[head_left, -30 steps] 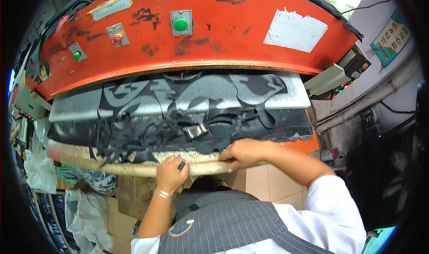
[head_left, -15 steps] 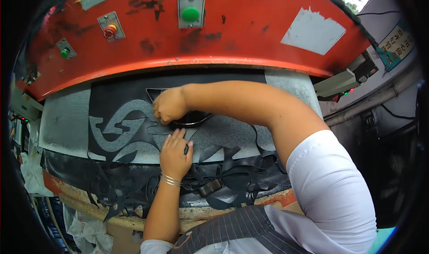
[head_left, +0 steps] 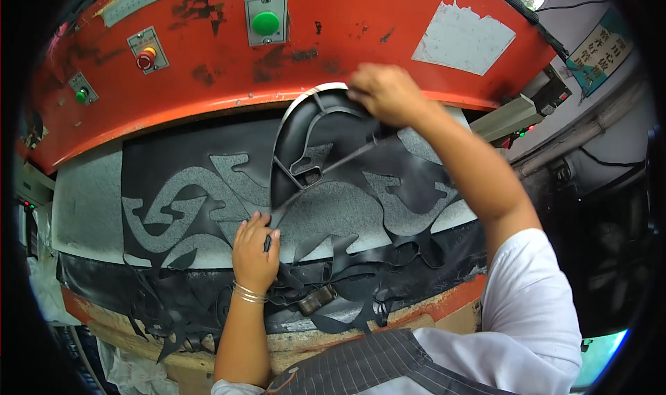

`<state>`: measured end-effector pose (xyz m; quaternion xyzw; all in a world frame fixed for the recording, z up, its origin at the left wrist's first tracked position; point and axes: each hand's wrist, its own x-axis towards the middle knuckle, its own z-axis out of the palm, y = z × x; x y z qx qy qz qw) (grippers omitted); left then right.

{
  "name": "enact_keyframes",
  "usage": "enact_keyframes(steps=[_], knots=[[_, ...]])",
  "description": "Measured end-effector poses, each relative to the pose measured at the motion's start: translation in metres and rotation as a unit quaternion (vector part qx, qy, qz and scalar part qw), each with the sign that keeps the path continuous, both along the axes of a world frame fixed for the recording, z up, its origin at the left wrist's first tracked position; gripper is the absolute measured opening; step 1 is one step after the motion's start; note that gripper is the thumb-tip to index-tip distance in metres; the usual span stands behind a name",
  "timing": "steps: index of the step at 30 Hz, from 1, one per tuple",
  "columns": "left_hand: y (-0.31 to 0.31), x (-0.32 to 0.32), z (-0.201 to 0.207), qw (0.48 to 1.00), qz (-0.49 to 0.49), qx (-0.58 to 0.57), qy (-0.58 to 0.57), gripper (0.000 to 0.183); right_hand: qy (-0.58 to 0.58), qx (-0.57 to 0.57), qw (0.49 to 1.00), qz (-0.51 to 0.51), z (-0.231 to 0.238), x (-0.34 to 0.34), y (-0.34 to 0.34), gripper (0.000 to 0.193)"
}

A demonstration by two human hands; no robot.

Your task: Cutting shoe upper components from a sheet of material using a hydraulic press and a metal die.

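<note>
My right hand (head_left: 388, 93) is closed round the upper end of a curved metal cutting die (head_left: 277, 141), which stands tilted up over the black leather sheet (head_left: 187, 145). Inside its frame, thin cross-bars show. The die's lower left tip comes down close beside the fingertips of my left hand (head_left: 255, 253); I cannot tell whether they touch. That hand lies flat with its fingers stretched out on the near part of the sheet. A small dark sliver shows between its thumb and forefinger, too small to name. Curved cut-outs in the leather bare the grey board (head_left: 87, 207) below.
A red press beam (head_left: 347, 20) with a green button (head_left: 265, 23) and a red knob (head_left: 146, 58) spans the far side. Black leather scraps (head_left: 347, 256) hang over the near edge, with a small dark block (head_left: 318, 300) among them.
My right hand has raised the die from the sheet and swung it up and to the right, baring more cut-outs. My left hand has shifted slightly left and down in the picture.
</note>
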<state>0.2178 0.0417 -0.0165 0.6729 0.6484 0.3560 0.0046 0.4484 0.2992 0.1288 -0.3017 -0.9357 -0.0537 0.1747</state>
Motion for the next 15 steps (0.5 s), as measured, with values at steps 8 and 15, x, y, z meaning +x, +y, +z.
enact_keyframes(steps=[8, 15], knots=[[0.055, -0.050, 0.029, 0.980, 0.080, -0.042, -0.175, 0.023, 0.147, -0.215, 0.949, -0.175, -0.108, 0.013, -0.009, 0.021], [0.095, -0.070, 0.018, 0.992, 0.058, -0.095, -0.053, 0.038, 0.149, -0.217, 0.952, -0.153, -0.121, -0.003, 0.009, 0.021]])
